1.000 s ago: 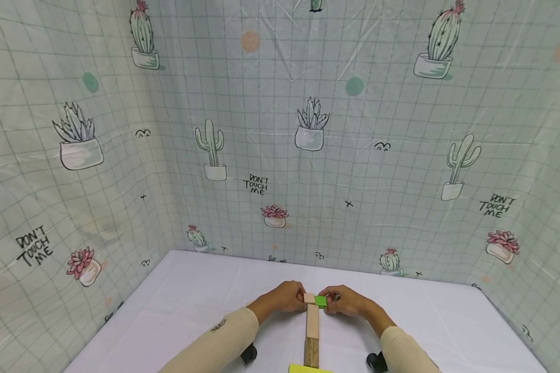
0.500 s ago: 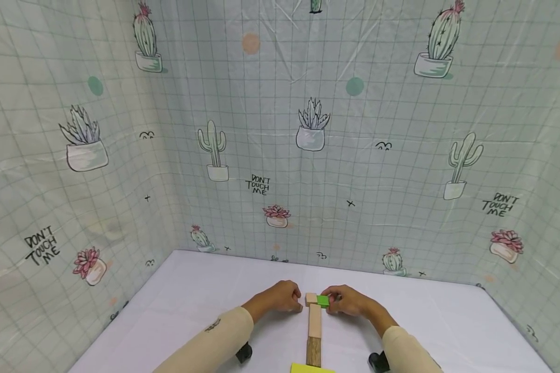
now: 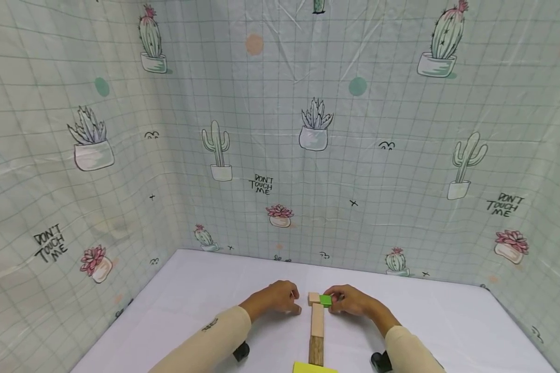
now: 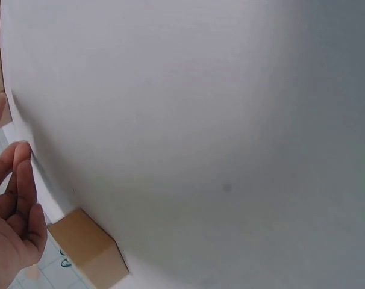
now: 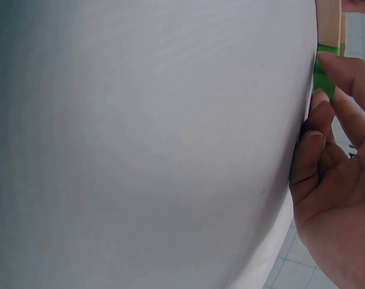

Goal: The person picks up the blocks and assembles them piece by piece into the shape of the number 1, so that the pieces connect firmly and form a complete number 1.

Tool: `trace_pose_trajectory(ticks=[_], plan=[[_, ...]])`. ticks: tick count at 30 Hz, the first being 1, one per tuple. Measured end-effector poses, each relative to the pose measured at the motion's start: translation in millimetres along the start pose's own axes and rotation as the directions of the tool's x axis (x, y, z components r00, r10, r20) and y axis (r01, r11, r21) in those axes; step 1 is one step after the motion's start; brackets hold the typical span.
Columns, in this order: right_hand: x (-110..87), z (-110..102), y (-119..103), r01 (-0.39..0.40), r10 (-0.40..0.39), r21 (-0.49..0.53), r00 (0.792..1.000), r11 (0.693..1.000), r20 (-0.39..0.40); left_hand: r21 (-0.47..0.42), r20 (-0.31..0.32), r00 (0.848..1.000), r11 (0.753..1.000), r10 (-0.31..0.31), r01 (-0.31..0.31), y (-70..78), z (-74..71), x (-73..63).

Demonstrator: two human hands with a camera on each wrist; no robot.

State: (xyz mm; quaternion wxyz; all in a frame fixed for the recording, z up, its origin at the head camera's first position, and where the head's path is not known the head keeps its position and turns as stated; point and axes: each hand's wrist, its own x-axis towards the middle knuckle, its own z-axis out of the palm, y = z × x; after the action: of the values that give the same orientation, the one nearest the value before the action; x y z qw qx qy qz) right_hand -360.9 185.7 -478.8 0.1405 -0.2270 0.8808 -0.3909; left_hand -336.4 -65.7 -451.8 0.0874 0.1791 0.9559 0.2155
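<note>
My right hand [image 3: 350, 300] pinches a small green block [image 3: 325, 300] between thumb and fingers; the right wrist view shows the thumb on the green block [image 5: 324, 84]. A pale wooden block [image 3: 314, 298] sits against its left side. Below them runs a long light wooden block [image 3: 317, 320], then a darker grained block [image 3: 316, 350] and a yellow block [image 3: 313, 368] cut off by the frame edge. To the left of the pale block, my left hand [image 3: 282, 298] holds nothing, its fingers loosely bent and apart from the row.
Near the left hand, another wooden block [image 4: 89, 250] stands on the white tabletop [image 3: 205, 290]; in the head view the left arm hides it. Black devices [image 3: 241, 351] show under both wrists. A cactus-print cloth [image 3: 280, 129] encloses the back and sides.
My left hand has let go of the pale wooden block and drawn back to the left, its fingers spreading. The right hand stays at the green block. The head view has shifted slightly.
</note>
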Motion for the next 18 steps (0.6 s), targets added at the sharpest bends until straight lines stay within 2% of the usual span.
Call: trace_pose_trajectory(ticks=[5, 14, 18], plan=[[-0.4, 0, 1, 0.014, -0.014, -0.005, 1.000, 1.000, 0.004, 0.084, -0.019, 1.000, 0.996, -0.004, 0.005, -4.7, -6.6, -8.4], [0.1, -3, 2, 0.097, -0.097, -0.005, 0.995, 0.995, 0.038, 0.050, -0.010, 0.999, 0.998, -0.036, 0.036, -23.0, -16.8, -20.8], [1.3, -2, 4, 0.103, -0.103, 0.006, 0.994, 0.995, 0.046, 0.049, -0.001, 0.998, 0.997, -0.057, 0.057, -31.3, -19.5, -25.9]])
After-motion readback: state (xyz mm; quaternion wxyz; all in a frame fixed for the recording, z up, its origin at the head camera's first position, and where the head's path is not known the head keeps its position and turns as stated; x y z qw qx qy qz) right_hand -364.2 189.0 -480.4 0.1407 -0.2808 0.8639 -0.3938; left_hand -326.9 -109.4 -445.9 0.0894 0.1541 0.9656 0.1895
